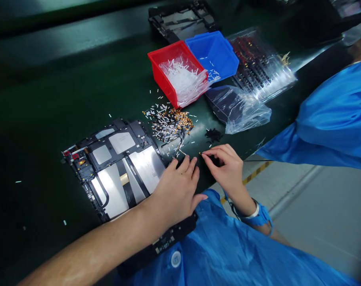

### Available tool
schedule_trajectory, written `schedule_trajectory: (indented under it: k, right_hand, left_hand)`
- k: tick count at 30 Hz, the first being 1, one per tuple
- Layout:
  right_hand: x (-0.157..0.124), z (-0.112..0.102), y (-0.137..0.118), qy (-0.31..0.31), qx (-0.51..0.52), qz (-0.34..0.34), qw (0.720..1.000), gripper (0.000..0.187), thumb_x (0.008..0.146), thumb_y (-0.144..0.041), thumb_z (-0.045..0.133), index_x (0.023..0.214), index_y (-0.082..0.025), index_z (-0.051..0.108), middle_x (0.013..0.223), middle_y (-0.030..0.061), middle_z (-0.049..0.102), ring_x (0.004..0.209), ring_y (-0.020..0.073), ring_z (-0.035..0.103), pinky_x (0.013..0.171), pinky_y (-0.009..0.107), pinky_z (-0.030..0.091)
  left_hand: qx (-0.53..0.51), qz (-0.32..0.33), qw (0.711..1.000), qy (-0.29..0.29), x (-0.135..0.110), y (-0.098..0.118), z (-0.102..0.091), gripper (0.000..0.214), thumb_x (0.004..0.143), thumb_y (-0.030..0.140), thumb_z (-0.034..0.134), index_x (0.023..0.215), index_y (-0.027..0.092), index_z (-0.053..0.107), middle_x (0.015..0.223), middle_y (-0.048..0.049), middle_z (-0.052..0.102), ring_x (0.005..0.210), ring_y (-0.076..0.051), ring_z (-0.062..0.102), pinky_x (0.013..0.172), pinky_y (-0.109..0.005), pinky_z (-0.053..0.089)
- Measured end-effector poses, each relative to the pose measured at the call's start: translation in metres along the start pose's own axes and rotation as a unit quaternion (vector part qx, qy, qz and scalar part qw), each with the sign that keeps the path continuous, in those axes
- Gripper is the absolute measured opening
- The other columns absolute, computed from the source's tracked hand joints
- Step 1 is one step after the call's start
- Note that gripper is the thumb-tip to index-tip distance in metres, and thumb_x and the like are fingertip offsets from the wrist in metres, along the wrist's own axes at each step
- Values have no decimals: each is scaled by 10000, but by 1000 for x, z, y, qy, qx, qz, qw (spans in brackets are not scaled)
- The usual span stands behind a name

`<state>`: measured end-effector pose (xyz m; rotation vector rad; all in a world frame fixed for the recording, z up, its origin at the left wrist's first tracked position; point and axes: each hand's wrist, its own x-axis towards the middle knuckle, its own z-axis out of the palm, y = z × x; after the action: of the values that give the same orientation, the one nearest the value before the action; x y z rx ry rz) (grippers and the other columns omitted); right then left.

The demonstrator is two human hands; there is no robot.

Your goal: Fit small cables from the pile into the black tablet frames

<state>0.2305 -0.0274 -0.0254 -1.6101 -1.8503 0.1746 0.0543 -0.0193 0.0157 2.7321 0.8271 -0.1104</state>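
Note:
My left hand [179, 186] reaches across the laptop-like chassis [147, 165], thumb apart and fingertips down by the near edge of a pile of thin cables [168, 123]. The pile mixes gold-coloured connector ends, black leads and short white tubes. Whether those fingertips touch a cable I cannot tell. To its right, my right hand [226, 167] is closed in a pinch on a small cable end with a gold-coloured tip [200, 153]. The rest of that cable is mostly hidden by the hand. A small heap of black pieces [214, 135] lies just beyond my right hand.
A red bin [161, 77] holds a plastic bag of white tubes; a blue bin [225, 55] with a few tubes adjoins it. Clear bags [242, 109] and packed parts [258, 63] lie to the right. Another chassis [183, 20] sits behind. A person's blue sleeve [335, 115] is at right.

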Motion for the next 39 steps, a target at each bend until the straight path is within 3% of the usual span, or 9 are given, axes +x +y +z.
schedule_trajectory:
  k: [11, 17, 23, 26, 30, 33, 36, 39]
  right_hand:
    - [-11, 16, -4, 69, -111, -87, 988, 91, 847, -160, 606, 821, -184, 690, 726, 43, 647, 699, 165, 552, 618, 292, 492]
    - [-17, 6, -20, -4, -223, -104, 969, 189, 868, -153, 560, 991, -133, 703, 772, 66, 667, 743, 191, 513, 577, 294, 446]
    - [-11, 2, -27, -43, -291, -131, 947, 206, 881, -176, 539, 967, -120, 718, 747, 70, 651, 748, 204, 485, 538, 304, 395]
    - [-9, 1, -23, -63, -290, -157, 942, 217, 877, -156, 534, 986, -108, 715, 738, 68, 648, 740, 206, 490, 523, 304, 385]
    - [-3, -6, -13, -37, -190, -112, 975, 162, 865, -151, 566, 922, -150, 717, 770, 46, 681, 738, 175, 548, 591, 276, 444]
    - [6, -14, -15, -26, -151, -114, 982, 147, 874, -162, 559, 836, -165, 701, 789, 42, 700, 741, 163, 568, 655, 270, 464]
    - [18, -16, -28, -125, -189, -183, 957, 151, 858, -177, 573, 757, -158, 684, 759, 59, 690, 743, 182, 562, 606, 280, 423]
    - [29, -8, -45, -237, -261, -198, 915, 118, 812, -136, 602, 718, -142, 673, 715, 87, 673, 745, 208, 560, 554, 298, 358]
  left_hand:
    - [4, -5, 998, -64, 1, 2, -10, 653, 949, 533, 333, 1359, 47, 478, 1439, -195, 433, 1302, -338, 407, 957, -444, 382]
    - [7, -3, 997, -73, 2, 2, -10, 678, 939, 550, 350, 1362, 32, 465, 1413, -201, 466, 1284, -325, 412, 967, -429, 370]
    - [-1, -4, 997, -75, 1, 0, -11, 660, 937, 553, 352, 1341, 52, 493, 1406, -196, 474, 1245, -319, 433, 971, -442, 364]
    - [-8, -6, 997, -79, 1, 1, -11, 654, 934, 550, 365, 1333, 51, 500, 1400, -199, 479, 1249, -327, 428, 979, -462, 364]
    - [-36, -14, 996, -74, 1, 2, -12, 571, 934, 495, 414, 1296, 71, 541, 1403, -185, 482, 1261, -337, 433, 981, -477, 381]
    - [-97, -37, 994, -39, -5, -3, -22, 403, 935, 318, 454, 1258, 114, 581, 1378, -125, 528, 1244, -316, 476, 995, -471, 396]
    - [-190, -88, 975, 69, -15, -16, -39, 330, 926, 177, 425, 1171, 137, 642, 1359, -75, 556, 1233, -258, 511, 1038, -433, 391]
    - [-277, -148, 930, 190, -26, -34, -53, 297, 915, 174, 459, 1131, 155, 662, 1282, -59, 619, 1184, -209, 560, 1034, -382, 414]
